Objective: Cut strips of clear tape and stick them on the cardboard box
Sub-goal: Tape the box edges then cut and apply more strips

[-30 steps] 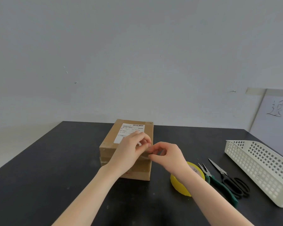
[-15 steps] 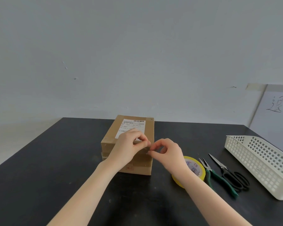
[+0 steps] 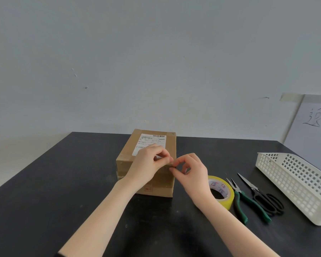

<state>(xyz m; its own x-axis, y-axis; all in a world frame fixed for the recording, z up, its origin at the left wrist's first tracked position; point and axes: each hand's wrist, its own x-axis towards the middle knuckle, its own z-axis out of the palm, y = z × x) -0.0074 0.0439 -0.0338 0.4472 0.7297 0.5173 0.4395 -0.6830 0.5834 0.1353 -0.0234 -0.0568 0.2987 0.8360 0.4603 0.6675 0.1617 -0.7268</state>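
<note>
Neither hand has shifted much. We keep the tape roll (image 3: 225, 202) by the right wrist for the next cut. Beyond it, left hand (image 3: 148, 164) and right hand (image 3: 191, 171) meet fingertip to fingertip, pinching a presumed tape strip, too clear to confirm, at the near right top edge of the box (image 3: 170, 145).

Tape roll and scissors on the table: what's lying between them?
A pair of green-handled pliers lies between the yellow tape roll and the black scissors, close beside the roll. The head view shows it.
</note>
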